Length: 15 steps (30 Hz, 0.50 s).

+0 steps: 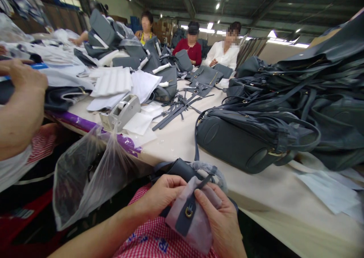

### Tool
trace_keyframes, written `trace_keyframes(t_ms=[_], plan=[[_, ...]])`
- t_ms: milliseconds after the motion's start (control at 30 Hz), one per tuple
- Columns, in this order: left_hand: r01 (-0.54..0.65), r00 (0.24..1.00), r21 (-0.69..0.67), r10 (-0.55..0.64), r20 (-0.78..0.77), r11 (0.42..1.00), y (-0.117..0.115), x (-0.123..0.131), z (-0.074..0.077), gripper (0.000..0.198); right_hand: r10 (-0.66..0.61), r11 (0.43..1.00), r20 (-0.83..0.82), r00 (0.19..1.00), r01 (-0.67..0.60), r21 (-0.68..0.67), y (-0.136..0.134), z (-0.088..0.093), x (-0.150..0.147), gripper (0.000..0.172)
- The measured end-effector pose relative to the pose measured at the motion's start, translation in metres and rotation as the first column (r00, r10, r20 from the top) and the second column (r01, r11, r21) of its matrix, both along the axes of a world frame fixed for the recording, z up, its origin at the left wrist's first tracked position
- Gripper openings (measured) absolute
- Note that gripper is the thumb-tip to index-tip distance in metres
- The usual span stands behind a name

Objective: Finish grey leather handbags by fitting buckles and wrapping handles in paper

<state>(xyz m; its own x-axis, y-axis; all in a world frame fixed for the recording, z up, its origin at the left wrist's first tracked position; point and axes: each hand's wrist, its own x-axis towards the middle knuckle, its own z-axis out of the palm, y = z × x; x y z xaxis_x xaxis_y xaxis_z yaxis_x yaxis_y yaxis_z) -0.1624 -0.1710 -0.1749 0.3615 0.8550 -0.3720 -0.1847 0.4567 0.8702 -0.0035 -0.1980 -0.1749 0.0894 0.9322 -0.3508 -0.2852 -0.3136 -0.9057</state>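
A dark grey strap (184, 221) with a gold ring lies over thin white wrapping (200, 237) above my lap. My left hand (166, 195) pinches the wrapping's left side beside the strap. On the other side, my right hand (220, 216) has its thumb pressed on the strap and its fingers behind the wrapping. Just beyond my hands, a dark grey bag (182, 168) rests at the table's edge, with clear plastic on its right part. My hands hide some of the bag and strap.
Grey bags (236, 140) are piled on the right of the table (176, 148). Loose straps (182, 108), a tape dispenser (122, 112) and white sheets (110, 83) lie left of them. A plastic bag (88, 182) hangs at the edge. A co-worker's hand (22, 102) is at left; people sit opposite.
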Motion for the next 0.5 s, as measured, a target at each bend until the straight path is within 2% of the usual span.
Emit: trace_keyframes(t_ms=[100, 267, 400, 500], plan=[[0.054, 0.997, 0.069, -0.049, -0.066, 0.996, 0.007, 0.004, 0.006, 0.04, 0.0, 1.0, 0.083, 0.997, -0.002, 0.022, -0.001, 0.003, 0.005, 0.043], [0.258, 0.962, 0.06, -0.25, -0.114, 0.964, 0.013, 0.011, 0.022, 0.043, -0.006, 0.998, 0.153, 0.988, -0.004, 0.063, 0.004, 0.007, 0.015, 0.045], [0.298, 0.952, 0.041, -0.294, -0.081, 0.954, 0.015, 0.021, 0.026, 0.031, -0.068, 0.998, 0.033, 0.997, 0.068, -0.005, -0.012, 0.002, 0.02, 0.062], [0.235, 0.972, 0.013, -0.235, 0.018, 0.972, 0.014, 0.035, 0.025, 0.027, -0.122, 0.991, -0.105, 0.987, 0.115, -0.07, -0.04, -0.003, 0.021, 0.057]])
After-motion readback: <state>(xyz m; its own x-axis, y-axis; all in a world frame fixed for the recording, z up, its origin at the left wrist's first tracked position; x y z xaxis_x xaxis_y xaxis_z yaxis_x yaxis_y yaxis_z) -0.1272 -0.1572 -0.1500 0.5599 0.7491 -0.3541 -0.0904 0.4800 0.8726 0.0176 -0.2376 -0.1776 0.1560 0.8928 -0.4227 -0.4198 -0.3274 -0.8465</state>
